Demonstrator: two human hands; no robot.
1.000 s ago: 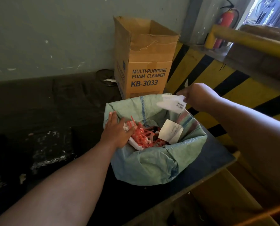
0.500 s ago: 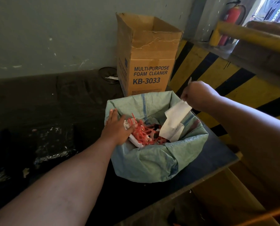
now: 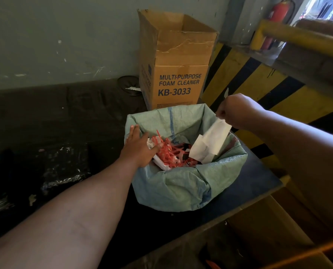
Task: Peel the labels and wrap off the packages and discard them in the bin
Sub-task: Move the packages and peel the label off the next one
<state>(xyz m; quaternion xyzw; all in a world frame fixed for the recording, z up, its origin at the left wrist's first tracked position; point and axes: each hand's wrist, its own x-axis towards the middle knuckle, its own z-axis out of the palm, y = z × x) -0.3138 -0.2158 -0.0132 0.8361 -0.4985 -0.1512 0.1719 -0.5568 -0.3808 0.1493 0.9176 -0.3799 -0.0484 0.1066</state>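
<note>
A green woven sack point(image 3: 181, 183) serves as the bin and sits open on a dark table. Inside lie red plastic strips point(image 3: 171, 154) and white scraps. My left hand point(image 3: 140, 147) rests flat on the sack's left rim with its fingers straight, the thumb touching the scraps. Over the right rim my right hand point(image 3: 237, 110) pinches the top of a white paper label point(image 3: 214, 140). The label hangs down into the sack, in front of another white label leaning there.
An open cardboard box point(image 3: 177, 63) marked "Multi-purpose foam cleaner" stands just behind the sack against the grey wall. A yellow and black striped barrier point(image 3: 258, 82) runs along the right. A red fire extinguisher point(image 3: 280, 12) stands at the back right. Crumpled dark wrap point(image 3: 60, 169) lies to the left.
My right hand has swung the white label from level above the sack to hanging down inside it, and has shifted slightly right. My left hand stays on the rim.
</note>
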